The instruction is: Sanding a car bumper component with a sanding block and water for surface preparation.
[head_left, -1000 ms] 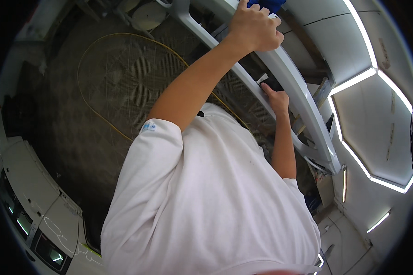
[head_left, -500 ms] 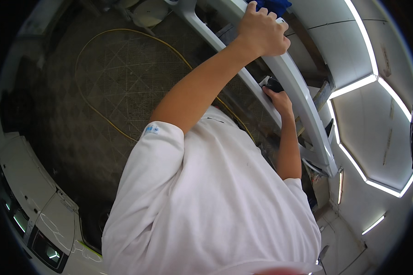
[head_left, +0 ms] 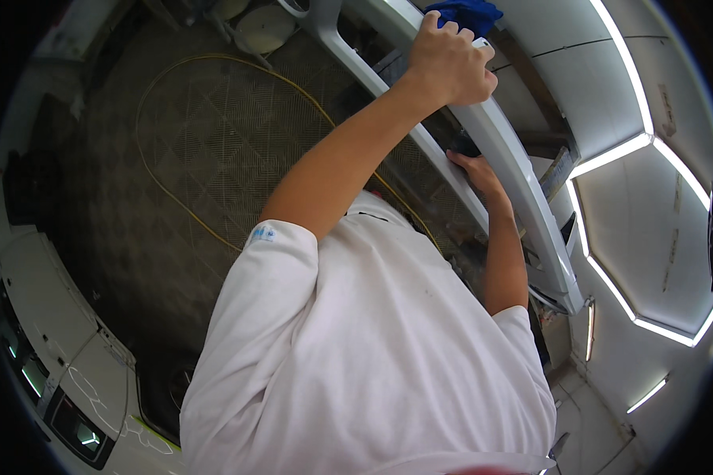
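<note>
Head view shows the left hand [head_left: 449,65] clenched on a blue cloth [head_left: 467,13] atop the long white car panel [head_left: 509,162]. The right hand [head_left: 474,168] braces the panel's underside, its grip hidden. Good wiping probably needs steady bracing and even pressure.

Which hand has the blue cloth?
The left hand, the higher one, curled over the blue cloth on the white panel. The right hand sits lower against the panel, with no cloth.
</note>
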A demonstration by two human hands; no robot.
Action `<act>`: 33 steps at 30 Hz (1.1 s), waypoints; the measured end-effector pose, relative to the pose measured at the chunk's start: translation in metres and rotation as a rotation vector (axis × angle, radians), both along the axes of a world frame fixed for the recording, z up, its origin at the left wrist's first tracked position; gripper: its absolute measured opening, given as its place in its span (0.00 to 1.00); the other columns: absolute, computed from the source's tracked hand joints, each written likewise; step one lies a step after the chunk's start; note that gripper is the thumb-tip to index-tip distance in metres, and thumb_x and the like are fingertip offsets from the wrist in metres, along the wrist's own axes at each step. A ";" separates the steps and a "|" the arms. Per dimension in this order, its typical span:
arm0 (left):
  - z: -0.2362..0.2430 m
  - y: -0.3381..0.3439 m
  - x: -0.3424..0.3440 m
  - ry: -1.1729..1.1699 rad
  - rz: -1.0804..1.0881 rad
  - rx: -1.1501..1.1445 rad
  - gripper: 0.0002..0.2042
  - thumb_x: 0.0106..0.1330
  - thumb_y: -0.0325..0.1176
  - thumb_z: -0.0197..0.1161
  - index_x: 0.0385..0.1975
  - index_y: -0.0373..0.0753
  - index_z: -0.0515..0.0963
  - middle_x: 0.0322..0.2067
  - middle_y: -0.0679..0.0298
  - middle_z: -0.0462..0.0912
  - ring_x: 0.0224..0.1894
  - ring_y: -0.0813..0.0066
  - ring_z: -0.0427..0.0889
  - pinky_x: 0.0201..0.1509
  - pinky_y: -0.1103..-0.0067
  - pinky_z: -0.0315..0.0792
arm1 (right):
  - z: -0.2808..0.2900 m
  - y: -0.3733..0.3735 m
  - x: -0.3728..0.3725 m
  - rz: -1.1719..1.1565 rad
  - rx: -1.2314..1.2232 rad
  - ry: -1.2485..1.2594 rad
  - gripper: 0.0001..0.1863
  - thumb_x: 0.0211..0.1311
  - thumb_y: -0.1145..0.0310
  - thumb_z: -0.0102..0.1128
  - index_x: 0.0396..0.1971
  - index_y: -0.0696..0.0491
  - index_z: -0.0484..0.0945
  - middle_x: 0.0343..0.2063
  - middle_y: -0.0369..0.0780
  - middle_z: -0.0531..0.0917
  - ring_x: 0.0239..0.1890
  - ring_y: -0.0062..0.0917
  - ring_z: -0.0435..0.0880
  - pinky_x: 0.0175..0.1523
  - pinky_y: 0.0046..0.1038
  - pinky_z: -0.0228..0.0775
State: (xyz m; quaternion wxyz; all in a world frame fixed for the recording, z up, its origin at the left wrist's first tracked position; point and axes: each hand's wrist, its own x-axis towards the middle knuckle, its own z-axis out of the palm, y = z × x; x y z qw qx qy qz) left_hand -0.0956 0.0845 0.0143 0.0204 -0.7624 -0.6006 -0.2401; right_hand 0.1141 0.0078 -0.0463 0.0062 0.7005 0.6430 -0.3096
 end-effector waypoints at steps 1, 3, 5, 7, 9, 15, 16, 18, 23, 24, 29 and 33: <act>0.000 0.001 -0.001 0.003 -0.003 0.011 0.18 0.62 0.48 0.55 0.46 0.54 0.88 0.44 0.58 0.89 0.49 0.63 0.85 0.69 0.57 0.58 | -0.001 -0.001 0.006 0.000 0.007 0.002 0.38 0.49 0.42 0.75 0.50 0.60 0.82 0.41 0.50 0.86 0.44 0.40 0.83 0.56 0.38 0.71; 0.001 0.004 0.002 0.010 -0.006 0.030 0.19 0.61 0.46 0.56 0.49 0.56 0.87 0.42 0.58 0.89 0.48 0.62 0.86 0.70 0.57 0.60 | -0.008 0.003 0.021 0.086 0.096 0.179 0.48 0.41 0.42 0.81 0.55 0.64 0.76 0.48 0.51 0.82 0.51 0.41 0.79 0.64 0.37 0.66; 0.000 0.001 0.005 0.012 -0.020 0.033 0.21 0.60 0.44 0.57 0.53 0.57 0.86 0.40 0.58 0.89 0.47 0.61 0.87 0.71 0.57 0.61 | -0.012 0.002 0.014 0.006 0.055 0.175 0.48 0.40 0.43 0.82 0.56 0.64 0.76 0.49 0.51 0.82 0.51 0.41 0.79 0.64 0.37 0.66; 0.000 0.004 0.005 0.009 0.012 0.069 0.21 0.59 0.44 0.57 0.53 0.58 0.86 0.41 0.58 0.89 0.48 0.61 0.86 0.71 0.56 0.61 | -0.013 0.005 0.009 -0.077 0.016 0.169 0.48 0.40 0.44 0.82 0.56 0.63 0.76 0.49 0.51 0.81 0.52 0.40 0.78 0.64 0.37 0.66; -0.003 0.002 0.003 0.007 0.014 0.055 0.21 0.59 0.44 0.57 0.53 0.58 0.86 0.41 0.58 0.89 0.48 0.61 0.86 0.72 0.56 0.61 | -0.007 0.009 0.008 -0.032 -0.075 0.067 0.47 0.39 0.45 0.82 0.55 0.63 0.76 0.48 0.50 0.81 0.51 0.39 0.79 0.63 0.37 0.67; -0.001 0.004 0.005 -0.011 -0.024 0.034 0.19 0.61 0.48 0.55 0.47 0.55 0.88 0.43 0.58 0.89 0.49 0.63 0.86 0.70 0.58 0.59 | -0.020 0.004 0.012 -0.150 -0.144 0.146 0.44 0.43 0.42 0.79 0.53 0.61 0.77 0.47 0.48 0.82 0.49 0.39 0.79 0.61 0.36 0.68; -0.002 0.005 0.004 -0.016 -0.009 0.039 0.19 0.61 0.48 0.56 0.47 0.54 0.88 0.43 0.58 0.89 0.48 0.63 0.86 0.70 0.58 0.59 | -0.021 0.004 0.013 -0.152 -0.146 0.145 0.44 0.43 0.42 0.79 0.53 0.61 0.77 0.47 0.48 0.82 0.49 0.39 0.79 0.61 0.36 0.68; -0.004 0.001 0.003 -0.020 0.004 0.042 0.19 0.61 0.48 0.56 0.46 0.54 0.89 0.42 0.59 0.89 0.48 0.63 0.86 0.69 0.59 0.60 | -0.021 0.002 0.015 -0.044 -0.073 0.042 0.39 0.51 0.38 0.72 0.49 0.59 0.83 0.43 0.51 0.86 0.44 0.43 0.83 0.58 0.40 0.70; 0.018 -0.003 -0.003 -0.082 -0.065 0.062 0.17 0.60 0.45 0.57 0.42 0.47 0.87 0.39 0.56 0.89 0.45 0.59 0.86 0.64 0.59 0.65 | -0.038 0.001 0.028 -0.012 0.092 0.230 0.39 0.47 0.41 0.78 0.46 0.62 0.82 0.39 0.50 0.84 0.43 0.38 0.82 0.57 0.37 0.69; 0.026 -0.006 -0.004 -0.150 -0.138 0.058 0.16 0.60 0.43 0.58 0.38 0.40 0.85 0.37 0.53 0.88 0.43 0.55 0.86 0.62 0.58 0.67 | -0.037 0.003 0.026 -0.067 -0.068 0.183 0.40 0.47 0.41 0.78 0.46 0.63 0.82 0.39 0.50 0.84 0.45 0.38 0.82 0.58 0.37 0.70; 0.025 -0.006 -0.010 -0.098 -0.095 0.068 0.15 0.60 0.43 0.57 0.38 0.41 0.85 0.37 0.53 0.88 0.43 0.56 0.86 0.58 0.60 0.69 | -0.038 -0.014 0.028 -0.043 0.045 0.174 0.32 0.59 0.39 0.69 0.46 0.55 0.86 0.46 0.52 0.85 0.49 0.44 0.81 0.61 0.38 0.67; 0.022 -0.006 -0.005 -0.093 -0.113 0.079 0.16 0.61 0.44 0.57 0.40 0.42 0.85 0.38 0.53 0.89 0.44 0.57 0.86 0.58 0.60 0.69 | -0.033 -0.017 0.017 -0.019 0.086 0.200 0.31 0.60 0.40 0.68 0.47 0.54 0.86 0.49 0.53 0.84 0.52 0.45 0.80 0.62 0.39 0.67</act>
